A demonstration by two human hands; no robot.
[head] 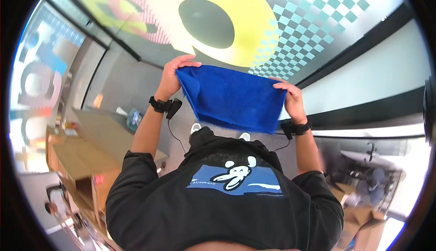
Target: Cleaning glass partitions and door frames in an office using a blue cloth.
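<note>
A blue cloth (238, 96) is stretched out between my two hands, in front of my body and above the floor. My left hand (175, 75) pinches its upper left corner, and the left edge folds over on itself. At the upper right corner, my right hand (291, 96) grips the cloth with the thumb and fingers. The lower edge hangs loose and looks slightly frayed. Both wrists wear black straps with small devices and cables. Some of the fingers are hidden behind the cloth.
Ahead stands a glass wall (252, 22) with yellow and checkered graphics. Open cardboard boxes (81, 155) are at the left, near a small bin (135, 118). Another cardboard box (362, 229) and a blurred cluster of equipment (368, 179) sit at the right. A person (51, 208) is at the lower left.
</note>
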